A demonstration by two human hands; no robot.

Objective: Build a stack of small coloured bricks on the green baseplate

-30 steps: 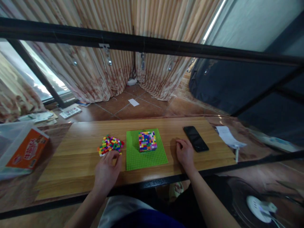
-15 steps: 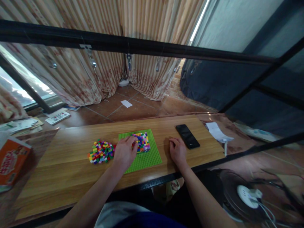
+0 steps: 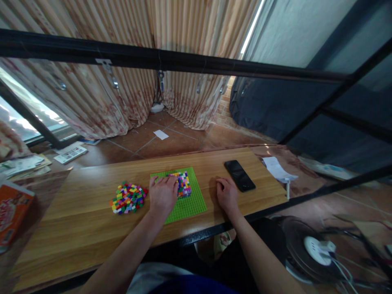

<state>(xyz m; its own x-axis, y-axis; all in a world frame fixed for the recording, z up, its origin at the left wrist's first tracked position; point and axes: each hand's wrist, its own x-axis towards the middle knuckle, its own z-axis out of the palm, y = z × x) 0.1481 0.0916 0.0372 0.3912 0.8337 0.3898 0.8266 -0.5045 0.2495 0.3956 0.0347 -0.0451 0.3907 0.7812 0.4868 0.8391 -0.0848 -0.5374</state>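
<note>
My left hand (image 3: 163,194) lies over the left part of a block of small coloured bricks (image 3: 184,184), its fingers stretched across and touching it. Part of the block is hidden under that hand; I see no loose brick in the fingers. The block sits on a green studded baseplate (image 3: 191,207). To the left of the hand is a heap of loose coloured bricks (image 3: 128,199) on the wooden table (image 3: 79,220). My right hand (image 3: 227,195) rests on the tabletop right of the baseplate, fingers curled in, with nothing visible in them.
A black phone (image 3: 240,175) lies beyond my right hand. White paper (image 3: 279,168) hangs past the table's right end. An orange box (image 3: 14,212) stands off the left end. A dark metal bar (image 3: 183,61) crosses ahead, and a power strip (image 3: 317,250) sits at lower right.
My left hand has flattened from a pinch-like shape, its fingers now spread over the block's left side. The right hand stays put. The whole view has shifted slightly.
</note>
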